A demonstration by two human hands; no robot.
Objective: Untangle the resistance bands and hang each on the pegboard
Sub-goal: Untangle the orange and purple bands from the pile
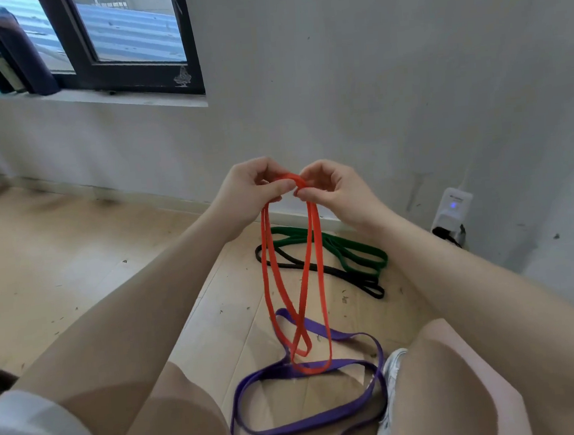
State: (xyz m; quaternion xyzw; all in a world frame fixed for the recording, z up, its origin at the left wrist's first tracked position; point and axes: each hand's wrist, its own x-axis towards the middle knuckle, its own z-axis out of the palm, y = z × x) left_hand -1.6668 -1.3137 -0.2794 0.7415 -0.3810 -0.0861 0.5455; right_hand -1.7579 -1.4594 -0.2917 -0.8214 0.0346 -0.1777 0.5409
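Note:
An orange resistance band (270, 270) hangs in doubled loops from both my hands, held up in front of the wall. My left hand (249, 194) pinches its top from the left, and my right hand (331, 189) pinches it from the right, fingertips almost meeting. The band's lower loops cross and dangle just over a purple band (315, 417) that sprawls on the floor between my knees. A green band (357, 251) and a black band (345, 274) lie folded together on the floor near the wall. No pegboard is in view.
The grey wall (371, 90) stands close ahead, with a white plugged-in device (452, 214) low on the right. A window sill (97, 98) at upper left holds dark bottles (25, 52). My white shoe (391, 380) sits beside the purple band. Wooden floor (58, 256) stretches to the left.

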